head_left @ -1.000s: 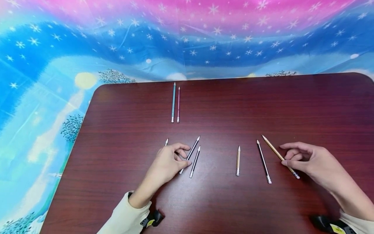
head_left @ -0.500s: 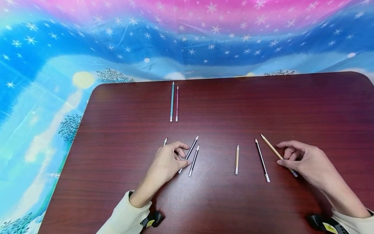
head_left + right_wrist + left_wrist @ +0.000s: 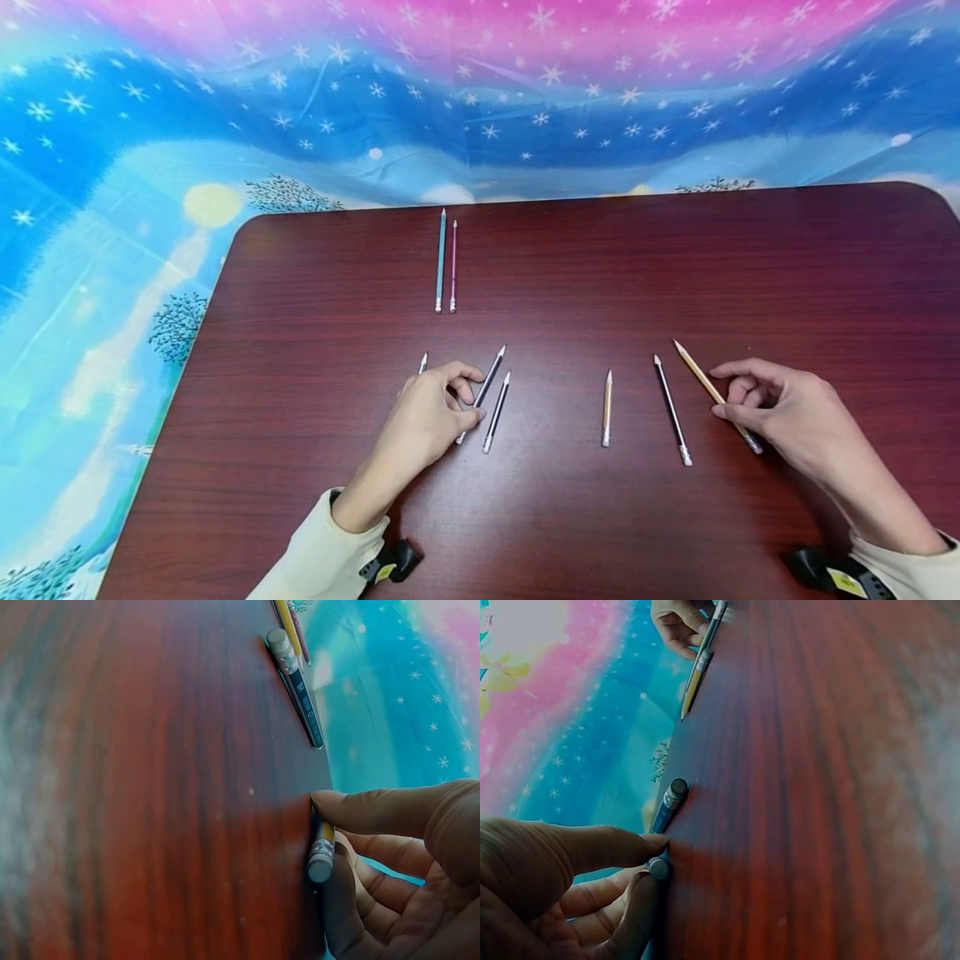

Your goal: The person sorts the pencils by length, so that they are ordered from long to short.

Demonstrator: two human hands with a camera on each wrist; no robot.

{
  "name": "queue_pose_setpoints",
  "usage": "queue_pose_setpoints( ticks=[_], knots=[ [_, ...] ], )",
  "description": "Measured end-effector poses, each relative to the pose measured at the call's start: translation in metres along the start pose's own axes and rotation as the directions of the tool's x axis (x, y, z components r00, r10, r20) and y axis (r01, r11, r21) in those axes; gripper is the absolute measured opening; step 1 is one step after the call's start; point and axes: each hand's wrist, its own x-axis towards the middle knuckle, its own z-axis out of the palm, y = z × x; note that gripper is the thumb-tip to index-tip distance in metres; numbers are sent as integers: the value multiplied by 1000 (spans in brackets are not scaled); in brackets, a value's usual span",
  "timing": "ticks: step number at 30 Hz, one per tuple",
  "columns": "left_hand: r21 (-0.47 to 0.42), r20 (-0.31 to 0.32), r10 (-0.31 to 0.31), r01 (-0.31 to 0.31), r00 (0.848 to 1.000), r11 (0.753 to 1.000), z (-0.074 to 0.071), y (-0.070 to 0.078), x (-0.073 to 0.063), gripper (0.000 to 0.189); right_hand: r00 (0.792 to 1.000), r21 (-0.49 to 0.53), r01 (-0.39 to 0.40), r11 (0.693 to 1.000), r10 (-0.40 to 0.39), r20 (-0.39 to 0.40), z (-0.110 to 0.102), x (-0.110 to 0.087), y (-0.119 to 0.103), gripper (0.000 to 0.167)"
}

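My left hand (image 3: pixel 427 417) pinches a dark striped pencil (image 3: pixel 491 379) between thumb and fingers; its eraser end (image 3: pixel 658 868) shows between them in the left wrist view. A second dark pencil (image 3: pixel 498 408) lies just right of it. The white tip of another pencil (image 3: pixel 423 362) pokes out behind the hand. On the right, my right hand (image 3: pixel 795 408) pinches a yellow pencil (image 3: pixel 697 372) that slants up and left, its eraser end (image 3: pixel 321 868) toward me. Left of that lies a black pencil (image 3: pixel 672 408) with a silver eraser cap.
Between the hands a short yellow pencil (image 3: pixel 607 408) lies upright in view on the dark red wooden table (image 3: pixel 555 517). Near the far edge, a teal pencil (image 3: pixel 441 262) and a thin pink pencil (image 3: pixel 453 267) lie side by side. A snowflake-patterned cloth (image 3: pixel 480 100) hangs behind.
In the last half second the yellow pencil's tip has swung slightly right in the right hand, and the left hand's dark pencil has shifted slightly left. Both hands stay nearly in place.
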Motion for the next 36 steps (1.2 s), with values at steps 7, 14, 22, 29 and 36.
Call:
queue_pose_setpoints(
  ticks=[7,14,22,29,36],
  knots=[
    [14,6,1,-1,1000,1000,-1,0,1,33,1000,-29,-16,999,16,5,-1,1,0,26],
    [13,17,-6,6,1000,1000,-2,1,1,39,1000,-38,-26,999,26,4,-2,1,-2,21],
    [2,29,-11,11,1000,1000,-2,-2,1,40,1000,-37,-14,999,14,20,-1,2,-5,24],
    [-58,58,-39,42,998,997,-8,1,3,43,999,-52,-9,999,12,50,0,7,-11,27],
    [-114,72,-58,66,996,991,-18,2,11,45,998,-8,11,1000,-10,69,2,16,-26,29]
  ],
)
